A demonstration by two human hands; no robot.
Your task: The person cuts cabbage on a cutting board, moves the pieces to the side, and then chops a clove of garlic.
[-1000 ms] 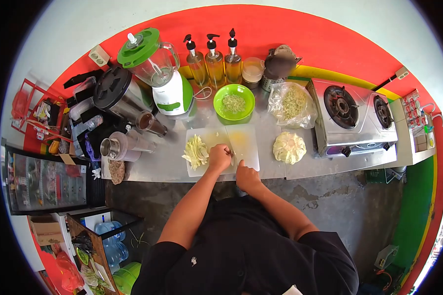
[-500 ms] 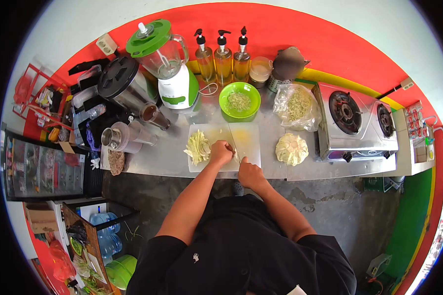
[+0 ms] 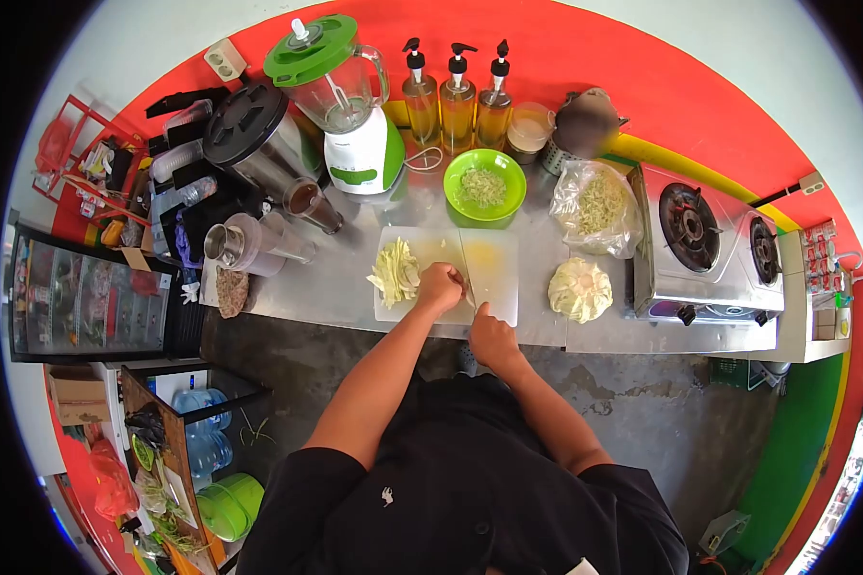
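Gripping knife [image 3: 470, 292], right hand [image 3: 493, 339] (handle hidden)

brushed-looking metal counter [image 3: 345, 273], smooth matt white plastic board [image 3: 497, 287], glossy green plastic bowl [image 3: 515, 192]

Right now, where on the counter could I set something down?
The counter is bare between the cutting board and clear container, and more narrowly between board and cabbage. Crowded: the back, from blender to plastic bag.
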